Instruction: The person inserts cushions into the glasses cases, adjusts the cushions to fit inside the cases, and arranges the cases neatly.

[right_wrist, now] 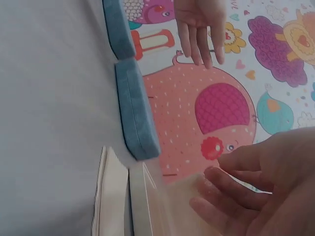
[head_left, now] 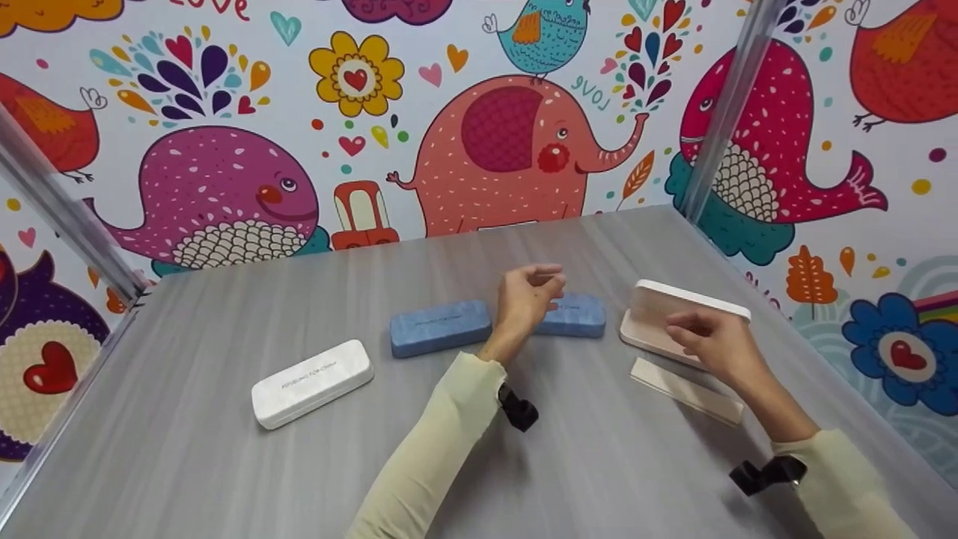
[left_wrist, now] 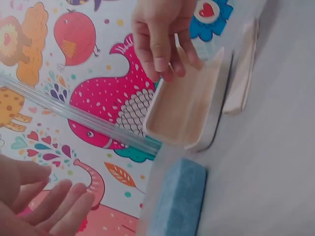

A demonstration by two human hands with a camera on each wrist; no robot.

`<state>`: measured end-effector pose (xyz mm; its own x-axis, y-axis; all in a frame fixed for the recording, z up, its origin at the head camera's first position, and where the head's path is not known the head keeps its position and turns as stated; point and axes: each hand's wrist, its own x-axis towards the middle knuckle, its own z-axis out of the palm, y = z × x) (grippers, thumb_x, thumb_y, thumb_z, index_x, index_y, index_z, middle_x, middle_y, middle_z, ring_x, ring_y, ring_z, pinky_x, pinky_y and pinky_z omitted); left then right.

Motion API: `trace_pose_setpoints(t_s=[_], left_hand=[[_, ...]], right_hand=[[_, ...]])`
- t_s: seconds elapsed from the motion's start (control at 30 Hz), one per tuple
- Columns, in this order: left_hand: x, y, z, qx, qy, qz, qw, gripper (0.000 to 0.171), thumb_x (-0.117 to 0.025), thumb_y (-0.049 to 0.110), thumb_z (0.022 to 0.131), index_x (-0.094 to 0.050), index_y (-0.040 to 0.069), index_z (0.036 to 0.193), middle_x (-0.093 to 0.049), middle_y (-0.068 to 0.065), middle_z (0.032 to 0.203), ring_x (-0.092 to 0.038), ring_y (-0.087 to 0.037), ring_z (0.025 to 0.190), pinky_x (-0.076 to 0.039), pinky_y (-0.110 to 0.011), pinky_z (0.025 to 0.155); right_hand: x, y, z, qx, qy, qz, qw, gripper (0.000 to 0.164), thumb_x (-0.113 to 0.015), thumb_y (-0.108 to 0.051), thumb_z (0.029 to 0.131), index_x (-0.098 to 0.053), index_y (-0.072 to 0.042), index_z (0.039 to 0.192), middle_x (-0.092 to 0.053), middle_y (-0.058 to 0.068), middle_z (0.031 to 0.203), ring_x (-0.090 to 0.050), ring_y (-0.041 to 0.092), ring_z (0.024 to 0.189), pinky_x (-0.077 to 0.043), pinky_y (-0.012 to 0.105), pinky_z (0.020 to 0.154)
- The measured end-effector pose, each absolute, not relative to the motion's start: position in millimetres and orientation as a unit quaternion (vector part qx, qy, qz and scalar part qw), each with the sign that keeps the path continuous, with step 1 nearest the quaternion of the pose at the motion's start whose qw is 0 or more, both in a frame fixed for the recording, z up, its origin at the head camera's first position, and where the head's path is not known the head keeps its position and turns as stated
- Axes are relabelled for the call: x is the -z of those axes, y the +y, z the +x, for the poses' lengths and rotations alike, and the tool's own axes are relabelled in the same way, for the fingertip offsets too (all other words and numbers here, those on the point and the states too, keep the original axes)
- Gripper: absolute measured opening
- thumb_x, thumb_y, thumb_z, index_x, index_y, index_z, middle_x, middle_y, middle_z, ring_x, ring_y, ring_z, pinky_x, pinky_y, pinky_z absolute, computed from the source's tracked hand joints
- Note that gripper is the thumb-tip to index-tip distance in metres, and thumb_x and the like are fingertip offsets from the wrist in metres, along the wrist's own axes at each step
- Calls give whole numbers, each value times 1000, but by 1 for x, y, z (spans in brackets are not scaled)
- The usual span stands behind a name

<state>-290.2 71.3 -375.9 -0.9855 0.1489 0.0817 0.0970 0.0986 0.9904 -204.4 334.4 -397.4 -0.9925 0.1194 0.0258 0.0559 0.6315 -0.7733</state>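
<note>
My left hand (head_left: 528, 296) hovers over the right-hand blue glasses case (head_left: 572, 316), hiding part of it; its fingers are relaxed and hold nothing. On the right, my right hand (head_left: 711, 340) is in front of a white glasses case (head_left: 645, 320) whose lid stands up, showing a pale beige inside. In the right wrist view, the right hand's fingers (right_wrist: 231, 189) are loosely bent with nothing between them. A flat, beige, folded-looking strip (head_left: 685, 391) lies just in front of the opened case. The left wrist view shows the opened case (left_wrist: 179, 110) beneath the right hand.
Another blue case (head_left: 440, 328) sits left of my left hand, its lid down. Farther left, a closed white case (head_left: 313, 383) with small lettering lies at a slant. The grey table (head_left: 299, 479) meets walls printed with cartoon animals at the back and sides.
</note>
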Motion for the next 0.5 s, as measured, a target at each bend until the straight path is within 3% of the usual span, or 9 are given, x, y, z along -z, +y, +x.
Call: trace_pose_setpoints(t_s=[0.2, 0.5], left_hand=[[378, 87, -283, -648, 753, 98, 53, 19, -74, 15, 92, -75, 11, 111, -76, -5, 103, -73, -14, 89, -63, -29, 76], [394, 127, -272, -597, 793, 115, 52, 19, -79, 11, 85, -77, 9, 104, -77, -4, 95, -69, -10, 74, -59, -23, 62]], right_hand=[[399, 350, -186, -412, -908, -75, 37, 34, -66, -25, 98, -68, -3, 124, -68, 17, 115, -61, 21, 92, -57, 17, 76], [408, 371, -166, -407, -907, -110, 20, 44, -69, -34, 95, -67, -3, 126, -68, 18, 123, -67, 22, 103, -59, 20, 84]])
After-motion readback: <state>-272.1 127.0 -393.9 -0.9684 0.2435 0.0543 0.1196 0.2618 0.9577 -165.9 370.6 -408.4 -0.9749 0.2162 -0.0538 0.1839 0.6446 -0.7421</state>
